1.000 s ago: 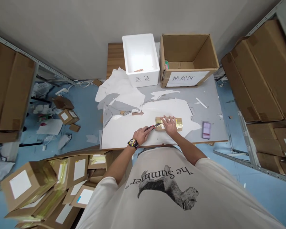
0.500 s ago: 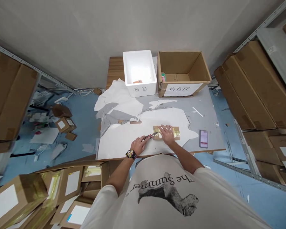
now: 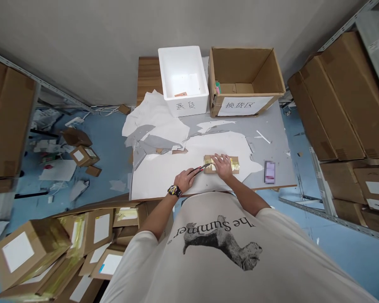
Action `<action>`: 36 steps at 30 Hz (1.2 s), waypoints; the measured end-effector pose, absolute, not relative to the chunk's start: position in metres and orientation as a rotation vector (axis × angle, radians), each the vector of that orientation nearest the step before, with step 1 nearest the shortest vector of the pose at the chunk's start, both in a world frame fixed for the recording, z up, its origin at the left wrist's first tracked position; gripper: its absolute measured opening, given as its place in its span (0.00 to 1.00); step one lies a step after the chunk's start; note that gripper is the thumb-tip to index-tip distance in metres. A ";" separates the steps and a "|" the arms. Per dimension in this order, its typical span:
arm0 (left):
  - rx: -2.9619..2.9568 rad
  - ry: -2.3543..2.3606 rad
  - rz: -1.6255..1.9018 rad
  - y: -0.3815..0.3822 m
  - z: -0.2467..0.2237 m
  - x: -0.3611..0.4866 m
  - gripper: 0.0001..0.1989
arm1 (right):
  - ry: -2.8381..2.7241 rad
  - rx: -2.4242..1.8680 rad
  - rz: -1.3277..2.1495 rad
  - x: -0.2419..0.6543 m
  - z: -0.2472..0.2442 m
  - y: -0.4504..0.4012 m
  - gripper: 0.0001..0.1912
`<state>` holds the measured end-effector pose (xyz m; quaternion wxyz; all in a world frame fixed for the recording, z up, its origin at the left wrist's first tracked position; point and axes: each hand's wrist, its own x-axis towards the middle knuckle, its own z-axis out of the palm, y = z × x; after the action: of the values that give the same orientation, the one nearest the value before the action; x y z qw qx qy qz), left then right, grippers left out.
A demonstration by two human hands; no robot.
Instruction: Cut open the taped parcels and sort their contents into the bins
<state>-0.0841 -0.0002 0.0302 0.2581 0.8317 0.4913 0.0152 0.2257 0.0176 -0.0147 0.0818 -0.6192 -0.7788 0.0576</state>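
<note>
A small flat cardboard box (image 3: 235, 165) with yellowish tape and a label lies on the white sheet over the table. My left hand (image 3: 185, 180), with a watch at its wrist, is closed round a black and red cutting tool (image 3: 199, 169). The tool's tip meets the box's left end. My right hand (image 3: 223, 166) lies on top of the box with its fingers spread over the label, which hides part of it.
Behind stand a white foam box (image 3: 188, 105) and an open cardboard box (image 3: 246, 94). A phone (image 3: 269, 172) lies at the right. Taped cartons (image 3: 50, 248) are heaped at the lower left. Shelves with cartons flank both sides.
The whole view has shifted, so the table and boxes appear higher. Both hands keep nearly the same places relative to the small box.
</note>
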 end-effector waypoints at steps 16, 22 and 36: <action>2.139 1.443 -0.024 -0.004 0.027 -0.081 0.31 | -2.359 -1.880 0.180 0.226 -0.011 0.018 0.28; 2.201 1.344 -0.033 0.026 0.027 -0.095 0.30 | -2.375 -1.929 0.188 0.225 -0.006 0.019 0.28; 2.238 1.246 -0.070 0.052 0.025 -0.102 0.31 | -2.318 -1.887 0.208 0.229 -0.010 0.021 0.29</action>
<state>-0.1018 0.0515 0.0252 0.2854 0.8370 0.4661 -0.0262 0.2286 0.0208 -0.0100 0.0726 -0.6280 -0.7717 0.0693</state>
